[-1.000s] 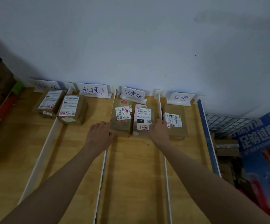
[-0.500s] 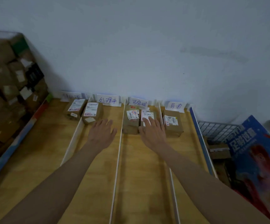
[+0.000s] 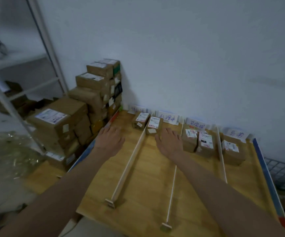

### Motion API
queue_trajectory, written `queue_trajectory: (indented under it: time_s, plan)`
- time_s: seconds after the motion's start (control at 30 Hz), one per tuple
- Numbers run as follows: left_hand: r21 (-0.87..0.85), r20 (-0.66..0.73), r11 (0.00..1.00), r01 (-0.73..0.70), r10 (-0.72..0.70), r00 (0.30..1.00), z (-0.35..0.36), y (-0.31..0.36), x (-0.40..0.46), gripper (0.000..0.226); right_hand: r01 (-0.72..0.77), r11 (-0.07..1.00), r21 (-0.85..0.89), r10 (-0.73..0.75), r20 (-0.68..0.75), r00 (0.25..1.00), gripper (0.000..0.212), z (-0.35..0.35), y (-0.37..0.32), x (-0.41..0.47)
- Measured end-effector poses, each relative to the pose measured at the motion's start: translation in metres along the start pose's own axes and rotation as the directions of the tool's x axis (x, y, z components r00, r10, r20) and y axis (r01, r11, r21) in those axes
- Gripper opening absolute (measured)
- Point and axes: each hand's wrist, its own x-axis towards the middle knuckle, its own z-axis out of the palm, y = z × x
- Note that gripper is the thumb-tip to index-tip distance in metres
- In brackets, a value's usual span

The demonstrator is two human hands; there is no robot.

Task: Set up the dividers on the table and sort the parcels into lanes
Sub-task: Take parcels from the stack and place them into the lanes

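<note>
Both hands, left hand (image 3: 110, 140) and right hand (image 3: 170, 142), hovered with fingers spread, holding nothing. Five parcels (image 3: 205, 142) sat along the surface's far edge between dividers (image 3: 129, 165); next, probably, fetching from the stack (image 3: 80, 117).

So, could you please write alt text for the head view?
Two open hands, left hand and right hand, hover over a wooden table split by white dividers into lanes holding five parcels; stacked boxes stand left.
</note>
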Motion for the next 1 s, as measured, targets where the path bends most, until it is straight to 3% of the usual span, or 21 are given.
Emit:
queue_trajectory:
  time_s: [0.17,0.5,0.77,0.9,1.0]
  plan:
    - [-0.001,-0.038,0.994,0.108,-0.108,0.993,-0.02,-0.077,-0.011,0.05,0.108,0.993,0.044,-0.108,0.017,0.994,0.048,0.011,-0.074,0.015]
    - [-0.02,-0.102,0.985,0.169,-0.171,0.98,-0.029,-0.228,0.012,0.053,0.143,0.979,0.146,-0.157,0.087,0.984,0.043,0.059,-0.214,0.066]
    - [-0.082,-0.029,0.973,0.217,-0.22,0.975,-0.027,-0.357,0.058,0.052,-0.097,0.93,0.355,-0.007,0.282,0.959,0.054,0.116,-0.33,0.106]
    - [-0.162,0.059,0.949,0.269,-0.263,0.963,-0.019,-0.398,0.076,0.059,-0.238,0.861,0.45,0.065,0.368,0.928,0.071,0.143,-0.372,0.12]
    - [-0.281,0.145,0.906,0.317,-0.286,0.947,-0.004,-0.417,0.086,0.065,-0.359,0.768,0.531,0.143,0.404,0.903,0.068,0.16,-0.391,0.124]
